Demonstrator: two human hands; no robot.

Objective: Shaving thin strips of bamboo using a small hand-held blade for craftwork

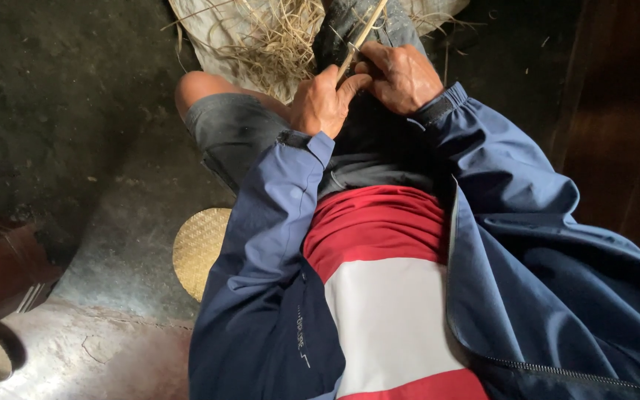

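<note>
A dark concrete floor (75,96) carries a sack (209,30) strewn with straw (279,37). Above the lap, the left hand (324,100) and right hand (401,74) both clench a thin bamboo strip (361,37). The strip passes between their curled fingers (368,70) and slants up beyond them.

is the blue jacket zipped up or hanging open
Open. The blue jacket spreads apart over the red and white shirt, its zipper lying undone along the right edge.
</note>
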